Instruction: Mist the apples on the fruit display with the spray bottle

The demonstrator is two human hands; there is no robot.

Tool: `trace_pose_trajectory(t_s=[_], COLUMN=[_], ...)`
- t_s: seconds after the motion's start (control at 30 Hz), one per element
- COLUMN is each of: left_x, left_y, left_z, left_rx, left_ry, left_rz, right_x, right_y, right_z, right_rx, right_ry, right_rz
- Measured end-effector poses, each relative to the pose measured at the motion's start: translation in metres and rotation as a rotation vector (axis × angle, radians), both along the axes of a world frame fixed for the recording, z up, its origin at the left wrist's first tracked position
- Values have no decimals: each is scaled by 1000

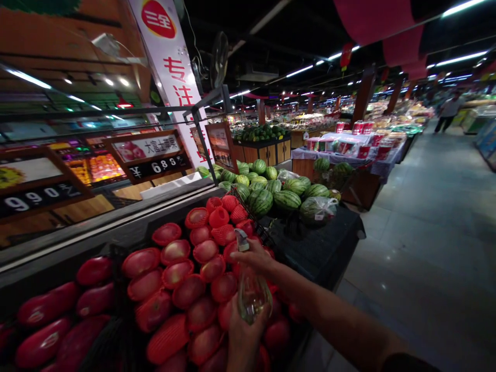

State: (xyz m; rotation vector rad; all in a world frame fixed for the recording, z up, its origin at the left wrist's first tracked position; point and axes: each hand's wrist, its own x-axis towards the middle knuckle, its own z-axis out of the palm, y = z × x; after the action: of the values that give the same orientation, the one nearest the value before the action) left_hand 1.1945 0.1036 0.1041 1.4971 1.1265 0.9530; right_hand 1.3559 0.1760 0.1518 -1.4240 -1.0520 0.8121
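Observation:
A clear spray bottle (251,297) is held over a display of red apples (186,268), some in red foam netting. My left hand (242,338) is closed around the bottle's lower body from below. Reaching in from the lower right, my right hand (253,258) grips the bottle's neck just under its grey spray head (242,241). The nozzle points away from me, over the apples. Both hands hover just above the fruit at the right end of the apple display.
Price signs (149,155) stand behind the apples under a metal rail. A pile of watermelons (271,194) lies beyond on a dark stand. A tiled aisle (426,232) runs along the right; more produce tables and a distant person (447,111) are farther back.

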Motion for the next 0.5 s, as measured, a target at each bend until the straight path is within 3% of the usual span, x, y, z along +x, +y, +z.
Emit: trace_pose_trajectory(t_s=[0.13,0.27,0.4,0.5], left_x=[18,31,44,53], left_y=[-7,-8,-6,-7], left_z=[-7,-22,-37,-39], left_rx=[-3,-33,-67,-66], left_ry=[-5,7,32,1], left_rz=[22,13,-26,-6], right_x=[20,37,49,57], right_y=[1,3,7,11], right_z=[-14,-27,-33,-36], right_rx=[-24,-37,-48,-49], right_ry=[8,25,49,60], right_rz=[21,42,69,102])
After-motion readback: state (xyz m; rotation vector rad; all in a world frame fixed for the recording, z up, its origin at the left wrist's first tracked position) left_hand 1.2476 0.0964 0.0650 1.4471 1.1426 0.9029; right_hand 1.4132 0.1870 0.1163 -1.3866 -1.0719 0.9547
